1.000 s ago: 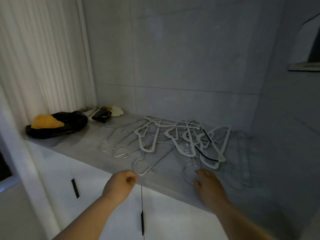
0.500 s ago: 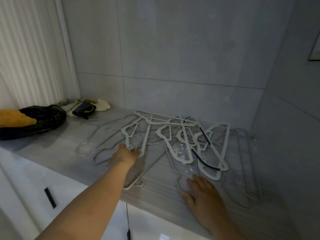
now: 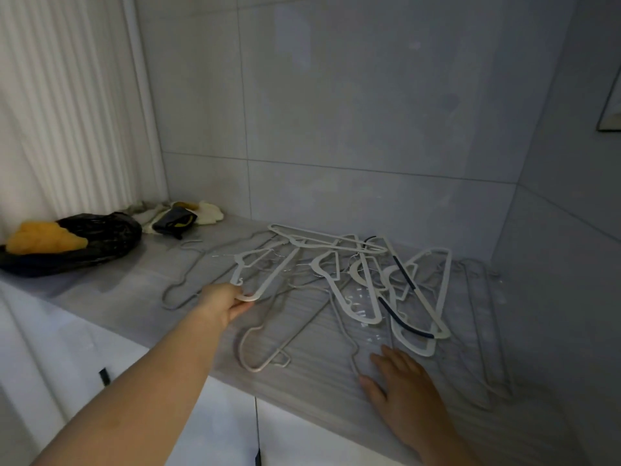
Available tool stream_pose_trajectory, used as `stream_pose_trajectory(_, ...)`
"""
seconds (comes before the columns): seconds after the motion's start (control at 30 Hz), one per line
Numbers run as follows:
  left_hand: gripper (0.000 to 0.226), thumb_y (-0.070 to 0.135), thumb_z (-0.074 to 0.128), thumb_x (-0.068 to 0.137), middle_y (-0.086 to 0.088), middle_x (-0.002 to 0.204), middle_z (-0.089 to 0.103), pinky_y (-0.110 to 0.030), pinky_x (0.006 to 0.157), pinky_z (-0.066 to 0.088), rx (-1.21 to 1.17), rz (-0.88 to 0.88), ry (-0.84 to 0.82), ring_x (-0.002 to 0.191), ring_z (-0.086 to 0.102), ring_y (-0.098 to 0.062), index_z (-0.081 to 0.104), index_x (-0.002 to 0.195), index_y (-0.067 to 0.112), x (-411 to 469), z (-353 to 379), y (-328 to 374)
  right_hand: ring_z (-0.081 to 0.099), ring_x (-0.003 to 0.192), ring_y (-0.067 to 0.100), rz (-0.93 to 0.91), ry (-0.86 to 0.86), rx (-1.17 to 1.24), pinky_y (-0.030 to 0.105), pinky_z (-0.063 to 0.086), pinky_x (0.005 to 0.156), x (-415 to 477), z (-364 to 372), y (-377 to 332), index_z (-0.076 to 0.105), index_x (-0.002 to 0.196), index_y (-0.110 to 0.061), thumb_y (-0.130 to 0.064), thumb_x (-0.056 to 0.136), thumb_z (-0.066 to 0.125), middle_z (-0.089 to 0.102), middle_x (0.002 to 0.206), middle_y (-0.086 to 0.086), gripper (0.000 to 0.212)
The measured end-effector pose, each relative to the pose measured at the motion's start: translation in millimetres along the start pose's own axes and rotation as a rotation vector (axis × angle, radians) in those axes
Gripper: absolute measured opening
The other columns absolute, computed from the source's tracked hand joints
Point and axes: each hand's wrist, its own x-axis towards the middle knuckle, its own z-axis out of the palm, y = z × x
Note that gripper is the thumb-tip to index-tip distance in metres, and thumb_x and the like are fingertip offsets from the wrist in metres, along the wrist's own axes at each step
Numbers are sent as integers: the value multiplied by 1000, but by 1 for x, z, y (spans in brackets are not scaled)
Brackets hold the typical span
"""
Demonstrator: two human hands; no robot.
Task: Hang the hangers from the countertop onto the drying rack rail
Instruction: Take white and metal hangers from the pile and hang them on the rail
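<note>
Several white and grey hangers [image 3: 339, 277] lie tangled on the grey countertop [image 3: 127, 290]. My left hand [image 3: 223, 304] pinches the near curved end of a white plastic hanger [image 3: 268, 274] at the pile's left side. My right hand [image 3: 406, 385] lies flat on the countertop near the front edge, fingers straight, beside a thin grey wire hanger [image 3: 349, 344]. Another white hanger carries dark blue strips [image 3: 403, 317]. No drying rack rail shows in this view.
A black plastic bag [image 3: 94, 240] with something yellow in it sits at the left end of the countertop. Pale cloths and a small dark pouch [image 3: 174, 220] lie behind it. Tiled walls close the back and right. White cabinet doors [image 3: 218, 428] are below.
My left hand has reached forward from the counter's front edge into the pile and taken hold of a white hanger's end. My right hand has settled flat on the countertop.
</note>
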Motion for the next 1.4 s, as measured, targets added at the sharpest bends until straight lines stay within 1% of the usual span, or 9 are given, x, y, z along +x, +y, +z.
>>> stream_pose_trajectory(0.13, 28, -12, 36, 91, -13, 64, 52, -16, 50, 54, 40, 24, -26, 50, 57, -22, 46, 66, -2, -20, -24, 13, 72, 70, 13, -19, 71, -19, 27, 57, 58, -2, -2, 1, 75, 72, -27, -55, 85, 24, 75, 81, -5, 60)
stream_pose_trajectory(0.2, 27, -8, 40, 92, -6, 44, 60, -16, 48, 52, 75, 38, -53, 41, 61, -16, 47, 66, -1, -31, -36, 17, 67, 101, 19, -7, 56, 7, 34, 54, 83, -4, -13, -3, 72, 100, -22, -60, 88, 16, 68, 113, 4, 69)
stream_pose_trajectory(0.33, 21, -8, 47, 87, 1, 33, 58, -16, 31, 46, 124, 95, -68, 30, 57, -5, 51, 69, 1, -52, -62, 26, 22, 141, 10, 11, -22, 58, 26, 17, 115, -7, -18, -3, 33, 141, -28, -91, 48, -17, 22, 154, -7, 123)
stream_pose_trajectory(0.47, 17, -6, 50, 87, 2, 40, 64, -14, 35, 48, 186, 142, -69, 35, 61, -5, 55, 75, 4, -83, -89, 33, 19, 141, 13, -54, -7, 24, 25, 15, 116, -8, -20, -3, 28, 143, -25, -52, 96, 26, 18, 155, -5, 55)
stream_pose_trajectory(0.73, 17, -6, 42, 92, -10, 90, 61, -19, 38, 51, 288, 189, 96, 69, 57, -24, 58, 90, 1, -159, -131, 33, 39, 131, 14, -70, 60, -10, 25, 29, 108, -16, -21, 0, 36, 139, -23, -45, 97, 31, 44, 142, -5, 48)
stream_pose_trajectory(0.87, 19, -5, 40, 93, -5, 82, 61, -18, 38, 52, 335, 219, 126, 68, 58, -24, 53, 103, 5, -196, -141, 31, 61, 105, 27, -161, 209, 69, 36, 47, 88, -21, -26, -9, 62, 112, -16, -37, 91, 44, 67, 111, 8, 35)
stream_pose_trajectory(1.03, 20, 0, 42, 94, -1, 84, 65, -19, 40, 52, 423, 224, 215, 44, 64, -9, 55, 106, 8, -226, -152, 20, 31, 135, 15, -244, 19, 89, 24, 24, 109, -18, -31, -29, 28, 142, -24, -39, 98, 33, 35, 147, -5, 48)
stream_pose_trajectory(1.27, 19, 1, 41, 94, -3, 80, 62, -17, 36, 50, 429, 199, 367, 50, 64, -15, 55, 106, 6, -238, -142, -4, 35, 131, 20, -334, -38, 109, 23, 27, 105, -12, -24, -35, 35, 140, -16, -30, 96, 39, 43, 142, 1, 47)
stream_pose_trajectory(1.4, 22, 1, 40, 95, -3, 80, 61, -28, 55, 50, 369, 199, 398, 60, 62, -19, 55, 108, 5, -226, -145, -15, 33, 132, 22, -356, -53, 79, 27, 26, 108, 9, -32, -45, 33, 141, -16, -28, 98, 37, 38, 145, 2, 45)
